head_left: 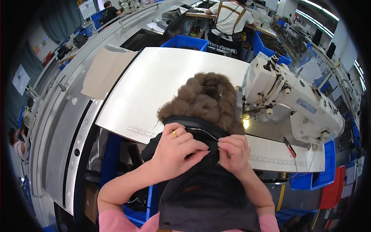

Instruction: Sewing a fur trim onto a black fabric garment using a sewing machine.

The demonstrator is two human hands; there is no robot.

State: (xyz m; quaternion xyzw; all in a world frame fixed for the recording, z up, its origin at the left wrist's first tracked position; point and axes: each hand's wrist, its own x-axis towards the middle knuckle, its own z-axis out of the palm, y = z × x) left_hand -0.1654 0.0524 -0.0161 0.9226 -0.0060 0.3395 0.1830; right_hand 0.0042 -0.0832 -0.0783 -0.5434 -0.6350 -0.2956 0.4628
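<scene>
A black garment (205, 189) lies across my lap and up over the white table edge, with a brown fur trim (199, 100) heaped on the tabletop beyond a metal zipper (198, 129). My left hand (179, 149), with a gold ring on one finger, is closed on the black fabric below the zipper, thumb and fingertip pinched toward the middle. My right hand (233, 150) pinches the fabric at the zipper's right end, a short distance from the left. Whatever small detail lies between my fingertips is too small to make out.
A white sewing machine (309, 116) stands right on the white table (135, 85), with red-handled snips (290, 147) beside it. Blue bins (330, 162) flank the table. A metal rail track (73, 147) runs along the left. A co-worker (228, 21) works ahead; others sit farther left.
</scene>
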